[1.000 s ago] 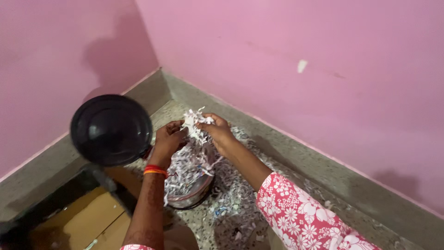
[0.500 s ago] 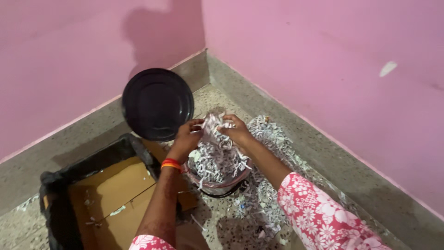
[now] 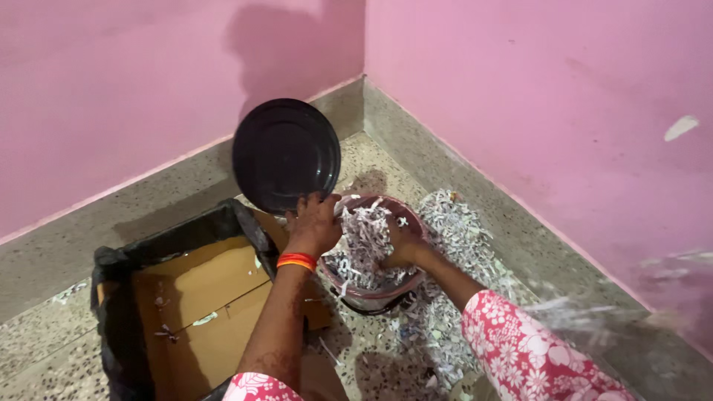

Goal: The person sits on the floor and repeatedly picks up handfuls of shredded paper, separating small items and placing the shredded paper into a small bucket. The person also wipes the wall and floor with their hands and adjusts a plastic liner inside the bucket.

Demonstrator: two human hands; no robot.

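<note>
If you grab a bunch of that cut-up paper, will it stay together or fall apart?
The shredded paper is thin loose strips, so it is probably very light and floppy. A handful would likely shed bits: plenty already lies scattered on the floor beside the bin.

One package shows: a brown cardboard box [image 3: 197,312], open at the top, standing on the floor at lower left beside the left forearm; its flaps lie flat inside, plain brown; a black plastic bag [image 3: 119,327] wraps its rim and sides; no labels, signs or screens show.
</note>
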